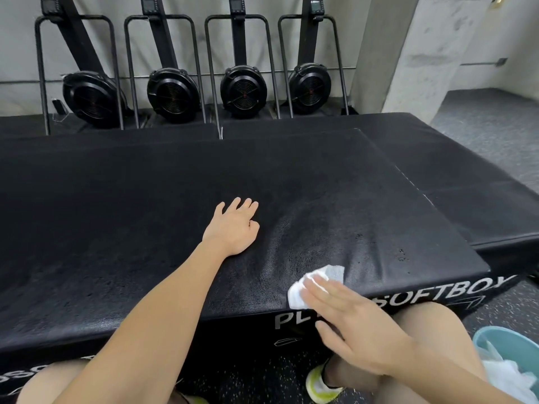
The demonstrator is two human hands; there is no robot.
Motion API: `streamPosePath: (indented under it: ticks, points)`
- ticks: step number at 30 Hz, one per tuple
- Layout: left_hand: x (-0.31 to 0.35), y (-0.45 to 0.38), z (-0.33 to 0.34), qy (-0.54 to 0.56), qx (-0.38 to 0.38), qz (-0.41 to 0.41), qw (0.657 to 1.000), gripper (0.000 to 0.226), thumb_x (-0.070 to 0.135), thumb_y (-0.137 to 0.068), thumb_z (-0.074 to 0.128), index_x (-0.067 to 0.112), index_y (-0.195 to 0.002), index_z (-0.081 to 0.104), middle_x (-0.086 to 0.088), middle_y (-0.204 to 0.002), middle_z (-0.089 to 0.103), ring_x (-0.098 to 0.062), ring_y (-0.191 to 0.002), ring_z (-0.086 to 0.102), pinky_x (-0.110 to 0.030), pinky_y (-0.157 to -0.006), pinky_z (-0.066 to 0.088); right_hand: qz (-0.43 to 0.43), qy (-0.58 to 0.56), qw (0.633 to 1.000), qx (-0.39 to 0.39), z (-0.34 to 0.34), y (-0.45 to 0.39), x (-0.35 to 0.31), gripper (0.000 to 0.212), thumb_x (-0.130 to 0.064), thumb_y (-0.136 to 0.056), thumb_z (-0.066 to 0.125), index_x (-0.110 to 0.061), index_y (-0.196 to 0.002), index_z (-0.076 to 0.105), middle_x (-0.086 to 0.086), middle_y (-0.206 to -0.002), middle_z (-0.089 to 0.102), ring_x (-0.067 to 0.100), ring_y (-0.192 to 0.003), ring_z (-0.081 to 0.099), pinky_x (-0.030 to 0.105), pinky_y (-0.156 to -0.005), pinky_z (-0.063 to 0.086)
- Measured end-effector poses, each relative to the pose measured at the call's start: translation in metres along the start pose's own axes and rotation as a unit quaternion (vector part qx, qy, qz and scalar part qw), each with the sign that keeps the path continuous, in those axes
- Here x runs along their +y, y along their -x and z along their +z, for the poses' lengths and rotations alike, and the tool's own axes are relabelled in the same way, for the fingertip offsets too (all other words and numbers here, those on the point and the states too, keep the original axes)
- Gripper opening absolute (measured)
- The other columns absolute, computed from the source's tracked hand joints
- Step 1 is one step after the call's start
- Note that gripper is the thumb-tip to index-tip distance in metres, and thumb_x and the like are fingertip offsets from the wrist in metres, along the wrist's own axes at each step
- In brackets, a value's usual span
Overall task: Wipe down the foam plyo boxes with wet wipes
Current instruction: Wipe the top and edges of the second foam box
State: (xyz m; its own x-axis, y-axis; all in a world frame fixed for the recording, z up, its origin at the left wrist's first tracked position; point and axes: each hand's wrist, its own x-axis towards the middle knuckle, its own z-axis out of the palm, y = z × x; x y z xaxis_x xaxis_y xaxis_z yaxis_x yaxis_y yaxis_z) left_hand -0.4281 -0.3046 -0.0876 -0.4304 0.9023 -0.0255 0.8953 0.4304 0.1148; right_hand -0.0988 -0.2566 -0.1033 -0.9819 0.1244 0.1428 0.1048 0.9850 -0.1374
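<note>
Head view is showing you crouched at the near edge of the foam plyo box [175, 199], a broad black block with a grained vinyl skin, lying low on the speckled gym floor [495, 304] with more black pads butted against its far and right sides.

Starting at the left, your left hand [233, 228] is resting palm down on the box top, fingers relaxed and holding nothing; it is bracing you rather than working. The skin is dimpling and creasing around it, so judge the box as soft: it will give under pressure, not resist like wood.

Moving right, a duller sheen is spreading across the top, likely dampness. At the near right edge your right hand [347, 319] is pressing the wet wipe [318, 281] flat under straight fingers, just above the white side lettering. The wipe is thin, limp and crumpled; it will probably bunch or slip out unless you are keeping your palm flat on it.

Should the box need shifting, take it by opposite edges or corners, since the wet vinyl will likely be slick.

Farthest right, a teal bin [481, 339] is holding crumpled white wipes.
</note>
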Motion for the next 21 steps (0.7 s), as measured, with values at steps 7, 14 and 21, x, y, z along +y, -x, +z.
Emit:
streamPosePath:
  ticks: [7,14,21]
  points:
    - [0.000,-0.002,0.000,0.005,0.000,-0.008,1.000,0.059,0.031,-0.103,0.023,0.024,-0.162,0.016,0.006,-0.169,0.013,-0.017,-0.156,0.004,-0.045,-0.126,0.003,0.116,-0.028,0.992,0.045,-0.007,-0.034,0.021,0.050,-0.045,-0.106,0.017,-0.025,-0.142,0.048,-0.009,-0.151,0.042,0.014,-0.146,0.028,0.033,-0.116,0.032]
    - [0.001,0.000,0.002,0.012,0.011,-0.011,1.000,0.059,0.032,-0.103,0.025,0.024,-0.161,0.020,0.006,-0.168,0.016,-0.016,-0.156,0.007,-0.043,-0.126,0.004,0.088,-0.241,0.962,0.093,-0.004,-0.013,0.016,0.019,-0.032,-0.098,0.062,-0.018,-0.103,0.074,-0.016,-0.123,0.066,0.011,-0.123,0.057,0.018,-0.110,0.037]
    - [-0.001,0.000,0.002,0.019,0.019,-0.008,1.000,0.058,0.033,-0.103,0.027,0.024,-0.160,0.023,0.005,-0.168,0.019,-0.017,-0.156,0.009,-0.044,-0.126,0.005,0.124,-0.243,0.953,0.127,-0.006,0.009,0.050,0.015,-0.012,-0.084,0.079,-0.025,-0.090,0.075,-0.030,-0.114,0.067,-0.002,-0.113,0.063,0.017,-0.093,0.047]
